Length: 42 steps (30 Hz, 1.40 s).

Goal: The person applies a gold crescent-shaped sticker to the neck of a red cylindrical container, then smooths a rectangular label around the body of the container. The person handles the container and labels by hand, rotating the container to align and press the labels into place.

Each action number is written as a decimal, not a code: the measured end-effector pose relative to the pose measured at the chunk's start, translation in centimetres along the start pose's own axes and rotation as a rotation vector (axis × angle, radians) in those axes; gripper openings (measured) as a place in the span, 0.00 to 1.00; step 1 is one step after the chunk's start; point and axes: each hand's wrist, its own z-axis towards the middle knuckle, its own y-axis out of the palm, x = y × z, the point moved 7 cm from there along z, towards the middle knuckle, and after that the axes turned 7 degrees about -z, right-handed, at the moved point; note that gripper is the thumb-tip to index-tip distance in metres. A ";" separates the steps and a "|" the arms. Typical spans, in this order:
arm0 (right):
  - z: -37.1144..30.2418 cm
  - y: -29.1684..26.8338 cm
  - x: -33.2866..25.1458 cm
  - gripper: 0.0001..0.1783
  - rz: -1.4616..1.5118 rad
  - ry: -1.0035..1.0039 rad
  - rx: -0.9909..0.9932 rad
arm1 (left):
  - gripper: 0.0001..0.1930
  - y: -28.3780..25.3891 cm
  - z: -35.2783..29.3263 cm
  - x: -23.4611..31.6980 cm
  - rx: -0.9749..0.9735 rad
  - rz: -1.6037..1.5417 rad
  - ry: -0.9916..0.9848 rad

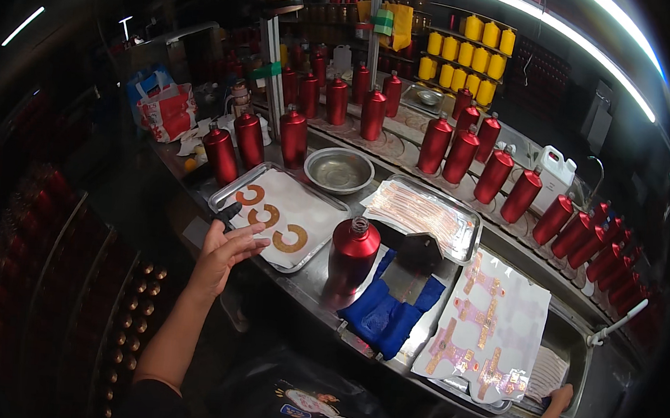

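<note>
My left hand (pixel 227 254) is open, its fingers stretched over the near left edge of a metal tray (pixel 288 268). A black covering (pixel 228 214) shows at one of its digits. On white sheeting in that tray lie three gold-orange C-shaped decals (pixel 290 238). At the far right my right hand (pixel 561 397) reaches the sink's near side, beside a pale ridged sheet (pixel 545 373). Its fingers are mostly hidden, so I cannot tell whether they hold anything. Between my hands, a red metallic bottle (pixel 354 253) stands upright next to a holder padded with blue cloth (pixel 386 317).
Another tray holds striped strips (pixel 416 215). A white sheet with pink-gold decals (pixel 490 328) lies beside the sink (pixel 585 358). Behind are a metal bowl (pixel 339 170), several red bottles (pixel 463 154) along the bench and a white jug (pixel 553 178). A white faucet (pixel 621 322) juts over the sink.
</note>
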 end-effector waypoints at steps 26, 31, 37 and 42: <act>-19.8 -15.6 -21.5 0.09 1.113 -0.720 -0.037 | 0.12 -11.3 9.8 -5.8 0.152 0.147 -0.001; -33.0 -18.9 -35.6 0.25 1.326 -0.728 -0.432 | 0.17 -12.3 13.1 -7.4 0.083 0.188 0.022; -41.1 -21.8 -42.4 0.30 1.527 -0.639 -0.682 | 0.15 -16.7 15.0 -6.7 0.167 0.510 0.179; -42.9 -21.3 -44.3 0.26 1.420 -0.600 -0.731 | 0.12 -17.2 17.5 -6.9 0.170 0.957 0.220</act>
